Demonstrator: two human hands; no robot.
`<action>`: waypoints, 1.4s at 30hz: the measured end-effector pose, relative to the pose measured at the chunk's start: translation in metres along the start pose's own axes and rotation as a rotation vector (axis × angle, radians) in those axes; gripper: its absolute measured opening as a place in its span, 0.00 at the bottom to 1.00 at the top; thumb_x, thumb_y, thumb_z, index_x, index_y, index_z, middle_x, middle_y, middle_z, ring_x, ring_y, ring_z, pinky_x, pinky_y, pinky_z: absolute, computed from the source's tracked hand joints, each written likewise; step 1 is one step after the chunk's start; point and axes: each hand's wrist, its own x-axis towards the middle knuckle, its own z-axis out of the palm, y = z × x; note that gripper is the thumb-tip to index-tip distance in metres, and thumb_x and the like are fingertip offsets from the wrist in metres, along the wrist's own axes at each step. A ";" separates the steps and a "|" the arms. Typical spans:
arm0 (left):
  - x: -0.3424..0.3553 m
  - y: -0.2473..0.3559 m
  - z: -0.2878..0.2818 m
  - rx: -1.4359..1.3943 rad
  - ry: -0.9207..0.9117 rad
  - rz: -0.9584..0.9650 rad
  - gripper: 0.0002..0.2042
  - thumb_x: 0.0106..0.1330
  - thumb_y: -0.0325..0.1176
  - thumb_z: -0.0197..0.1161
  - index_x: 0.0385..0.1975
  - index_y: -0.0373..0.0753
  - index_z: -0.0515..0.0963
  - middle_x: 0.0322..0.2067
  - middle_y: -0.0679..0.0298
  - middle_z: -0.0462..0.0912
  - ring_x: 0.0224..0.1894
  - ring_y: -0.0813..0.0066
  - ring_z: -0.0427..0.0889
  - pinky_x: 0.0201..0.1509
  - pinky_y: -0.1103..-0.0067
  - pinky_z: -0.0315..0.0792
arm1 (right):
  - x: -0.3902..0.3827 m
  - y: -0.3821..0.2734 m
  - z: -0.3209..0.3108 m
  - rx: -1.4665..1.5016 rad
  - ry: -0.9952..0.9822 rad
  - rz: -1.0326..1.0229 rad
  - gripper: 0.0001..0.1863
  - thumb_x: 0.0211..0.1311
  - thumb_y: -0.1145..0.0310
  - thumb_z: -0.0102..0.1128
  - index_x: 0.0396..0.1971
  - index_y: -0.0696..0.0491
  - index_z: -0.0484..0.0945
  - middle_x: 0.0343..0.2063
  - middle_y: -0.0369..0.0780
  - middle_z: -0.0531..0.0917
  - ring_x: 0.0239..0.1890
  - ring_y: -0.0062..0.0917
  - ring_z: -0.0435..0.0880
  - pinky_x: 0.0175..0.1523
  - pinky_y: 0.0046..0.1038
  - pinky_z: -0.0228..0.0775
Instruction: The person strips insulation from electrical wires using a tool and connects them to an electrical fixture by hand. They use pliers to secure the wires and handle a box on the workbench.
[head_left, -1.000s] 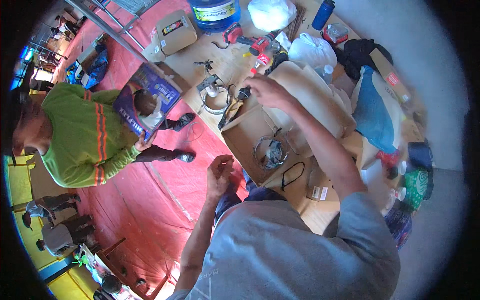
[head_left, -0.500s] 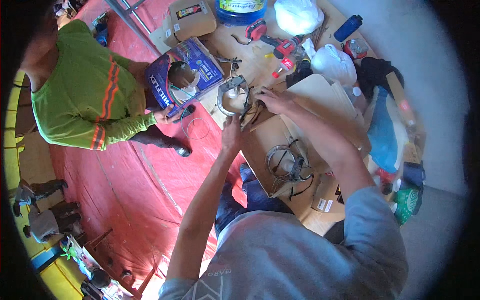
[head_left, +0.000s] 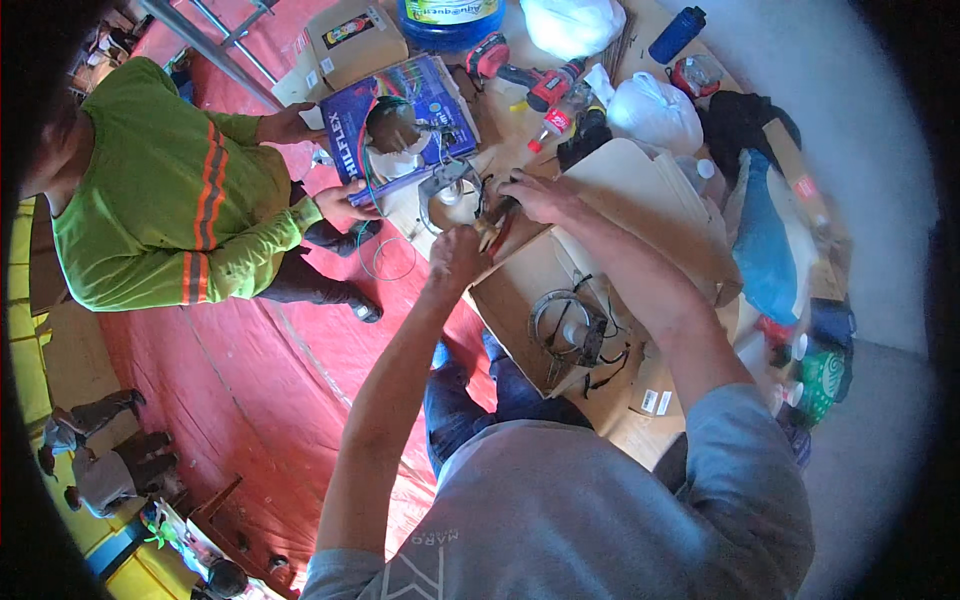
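"So, what is the left hand (head_left: 460,256) doing?"

"It's clenching its fingers around the near end of a slim tan-and-red item (head_left: 491,234), which is sitting between the two hands."

"And the right hand (head_left: 538,196)?"

"Its bent fingers are meeting the item's dark far end; whether they're gripping it, I cannot tell."

"What's lying closest to them?"

"A ring-shaped fixture (head_left: 441,180) is resting near the tabletop's (head_left: 500,125) edge, just beyond the left hand. Nearer the body, a second ring fixture (head_left: 577,333) is lying inside an open cardboard box (head_left: 512,290)."

"Farther out?"

"A co-worker in a green top (head_left: 160,190) is holding a purple-blue box (head_left: 437,92) with a round hole in its face. Past the hands, a red-and-black drill (head_left: 550,88) is lying near a red-labelled bottle (head_left: 550,130)."
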 end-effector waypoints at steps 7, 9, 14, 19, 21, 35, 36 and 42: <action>-0.086 -0.039 -0.023 -0.075 0.038 0.115 0.21 0.56 0.47 0.75 0.33 0.31 0.83 0.31 0.42 0.87 0.36 0.48 0.90 0.39 0.58 0.83 | -0.006 0.006 -0.007 -0.010 -0.052 -0.031 0.30 0.63 0.79 0.57 0.66 0.43 0.73 0.73 0.45 0.67 0.70 0.42 0.74 0.68 0.43 0.74; -0.118 -0.044 -0.019 -0.162 0.117 0.160 0.20 0.56 0.46 0.75 0.31 0.32 0.83 0.29 0.43 0.86 0.34 0.48 0.89 0.36 0.57 0.81 | -0.005 0.008 -0.015 0.012 0.069 0.025 0.29 0.62 0.78 0.59 0.65 0.45 0.73 0.64 0.47 0.73 0.66 0.44 0.77 0.66 0.45 0.75; -0.178 -0.055 -0.001 -0.563 0.070 -0.035 0.14 0.62 0.36 0.74 0.37 0.31 0.83 0.21 0.55 0.83 0.20 0.71 0.81 0.27 0.73 0.76 | -0.081 0.001 -0.087 0.176 0.316 -0.192 0.23 0.63 0.67 0.67 0.58 0.54 0.78 0.60 0.47 0.79 0.54 0.43 0.84 0.59 0.42 0.77; -0.222 -0.001 -0.045 -1.068 0.026 0.065 0.14 0.64 0.29 0.72 0.47 0.32 0.83 0.28 0.68 0.83 0.28 0.85 0.77 0.32 0.81 0.74 | -0.256 -0.081 -0.174 0.771 0.443 0.066 0.17 0.75 0.61 0.62 0.53 0.58 0.80 0.46 0.42 0.85 0.49 0.25 0.85 0.59 0.29 0.75; -0.232 0.024 -0.062 -1.169 -0.103 0.101 0.16 0.65 0.30 0.72 0.51 0.32 0.82 0.31 0.68 0.82 0.30 0.85 0.76 0.34 0.82 0.73 | -0.302 -0.115 -0.148 0.997 0.672 0.128 0.16 0.77 0.60 0.59 0.52 0.58 0.79 0.44 0.39 0.85 0.49 0.21 0.84 0.58 0.27 0.75; -0.267 0.131 -0.058 -0.812 -0.382 0.679 0.24 0.70 0.30 0.70 0.63 0.33 0.73 0.44 0.58 0.84 0.46 0.74 0.83 0.49 0.75 0.78 | -0.385 -0.233 0.039 1.684 0.904 0.563 0.17 0.80 0.61 0.54 0.61 0.51 0.69 0.39 0.38 0.85 0.35 0.19 0.82 0.41 0.23 0.76; -0.262 0.134 -0.048 -0.807 -0.374 0.671 0.24 0.70 0.30 0.70 0.63 0.33 0.73 0.44 0.58 0.84 0.46 0.74 0.83 0.49 0.75 0.78 | -0.392 -0.218 0.046 1.541 0.900 0.563 0.17 0.82 0.61 0.51 0.61 0.52 0.69 0.42 0.39 0.85 0.36 0.21 0.84 0.38 0.24 0.77; -0.216 0.178 0.015 -1.232 0.100 0.304 0.17 0.69 0.27 0.69 0.57 0.34 0.78 0.37 0.59 0.83 0.41 0.72 0.80 0.50 0.73 0.75 | -0.447 -0.133 0.055 0.996 0.653 0.507 0.24 0.73 0.72 0.61 0.65 0.54 0.66 0.37 0.34 0.78 0.38 0.18 0.80 0.43 0.22 0.73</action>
